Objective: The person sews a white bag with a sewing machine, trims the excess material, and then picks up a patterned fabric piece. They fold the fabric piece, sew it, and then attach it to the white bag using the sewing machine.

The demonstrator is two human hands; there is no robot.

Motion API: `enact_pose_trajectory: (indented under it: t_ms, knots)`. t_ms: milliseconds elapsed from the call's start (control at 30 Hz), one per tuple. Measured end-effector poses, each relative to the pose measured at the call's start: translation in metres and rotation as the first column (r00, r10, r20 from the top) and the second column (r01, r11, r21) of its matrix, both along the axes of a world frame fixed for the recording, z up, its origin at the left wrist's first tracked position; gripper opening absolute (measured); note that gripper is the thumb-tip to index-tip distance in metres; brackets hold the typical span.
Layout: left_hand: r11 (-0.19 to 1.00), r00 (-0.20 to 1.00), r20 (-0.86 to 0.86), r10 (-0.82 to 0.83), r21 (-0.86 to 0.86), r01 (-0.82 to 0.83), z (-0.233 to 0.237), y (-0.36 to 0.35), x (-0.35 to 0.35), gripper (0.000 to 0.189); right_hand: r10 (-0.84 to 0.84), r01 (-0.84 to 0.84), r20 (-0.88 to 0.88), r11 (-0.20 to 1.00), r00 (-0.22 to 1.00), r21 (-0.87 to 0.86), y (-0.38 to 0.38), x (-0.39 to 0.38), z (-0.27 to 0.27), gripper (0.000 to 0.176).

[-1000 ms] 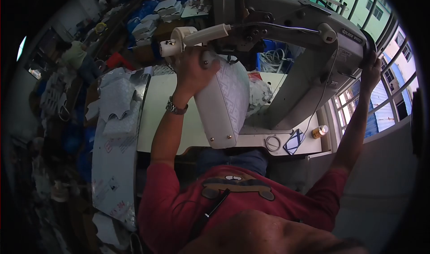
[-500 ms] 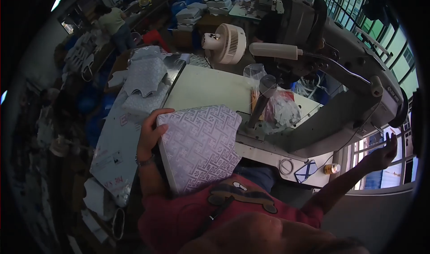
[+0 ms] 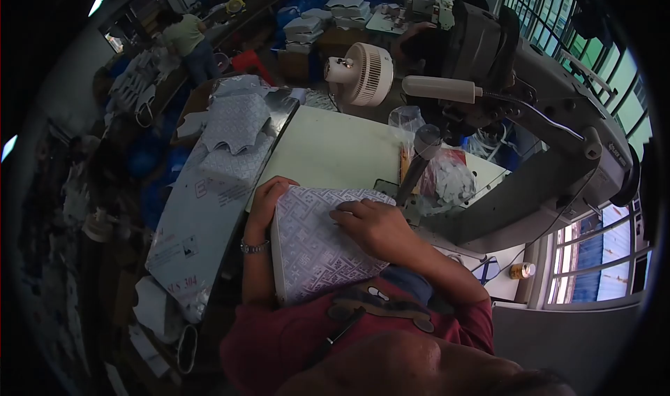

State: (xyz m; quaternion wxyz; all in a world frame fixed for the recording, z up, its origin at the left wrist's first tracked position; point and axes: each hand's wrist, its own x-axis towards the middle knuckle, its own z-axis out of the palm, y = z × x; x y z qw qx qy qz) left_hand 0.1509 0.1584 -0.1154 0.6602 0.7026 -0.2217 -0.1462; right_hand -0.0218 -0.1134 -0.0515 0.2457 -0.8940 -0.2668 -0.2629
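Note:
A pale patterned fabric piece (image 3: 314, 246) with a greyish geometric print and a thick white side rests against my lap, at the front edge of the sewing table. My left hand (image 3: 269, 204) is closed around its upper left corner, with a metal bracelet on the wrist. On the upper right of the printed face lies my right hand (image 3: 377, 230), fingers slightly bent and a little apart. Beyond the piece stands the post of an industrial sewing machine (image 3: 413, 176); its large arm reaches over from the right. The underside of the patterned piece is hidden.
Similar patterned pieces (image 3: 237, 120) are stacked on a metal-faced board (image 3: 185, 242) to the left. A white fan (image 3: 370, 75) and a lamp (image 3: 440, 89) hang above the tabletop (image 3: 328, 144). A plastic bag (image 3: 447, 176) lies beside the post. Another person (image 3: 185, 36) stands far left.
My right hand has come in from the machine's handwheel side at far right onto the patterned piece. The piece has tilted lower, with my left hand still at its corner.

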Motion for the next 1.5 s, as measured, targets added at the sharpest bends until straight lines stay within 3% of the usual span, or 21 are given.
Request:
enact_pose_trajectory:
  t_ms: [67,200,300,367,600,700,867,967,1167,1500]
  knots:
    - [1.0,1.0,-0.002,0.015,-0.003,-0.015,-0.001,0.002,-0.001,0.029,-0.062,0.057,-0.031,0.986,0.998,-0.157,0.001,0.007,-0.011,0.028]
    - [1.0,1.0,-0.01,0.025,-0.011,-0.025,-0.005,0.007,-0.003,0.029,-0.097,0.088,-0.059,0.987,0.994,-0.135,-0.016,0.015,-0.012,0.029]
    - [0.999,0.999,0.007,0.033,-0.017,-0.033,-0.006,0.017,-0.005,0.029,-0.199,0.201,0.051,0.978,0.979,-0.055,-0.05,0.026,-0.016,0.026]
    - [0.999,0.999,0.022,0.04,-0.021,-0.039,-0.01,0.018,-0.007,0.029,-0.437,0.43,0.025,0.872,0.899,-0.232,-0.084,0.029,-0.031,0.022]
    - [0.997,0.997,-0.036,0.07,-0.032,-0.071,-0.014,0.023,-0.017,0.029,-0.378,0.313,-0.171,0.896,0.91,-0.314,-0.097,0.013,-0.043,0.016]
    - [0.993,0.993,-0.029,0.117,0.016,-0.116,-0.011,0.028,-0.025,0.029,-0.438,0.377,-0.163,0.875,0.884,-0.302,-0.101,0.015,-0.058,0.015]
    - [0.971,0.968,-0.083,0.237,0.028,-0.235,-0.033,0.054,-0.033,0.031,-0.508,0.51,-0.207,0.859,0.836,-0.049,-0.097,0.014,-0.108,0.015]
    - [0.938,0.933,-0.103,0.346,0.047,-0.343,-0.051,0.07,-0.039,0.032,-0.482,0.498,-0.326,0.866,0.813,-0.037,-0.096,0.006,-0.164,0.019]
    - [0.921,0.913,-0.118,0.39,0.065,-0.385,-0.059,0.075,-0.041,0.033,-0.509,0.523,-0.516,0.842,0.689,-0.131,-0.098,-0.016,-0.253,0.025]
    - [0.935,0.916,-0.188,0.354,0.08,-0.345,-0.059,0.068,-0.033,0.035,-0.549,0.556,-0.631,0.802,0.547,-0.216,-0.109,-0.05,-0.323,0.026]
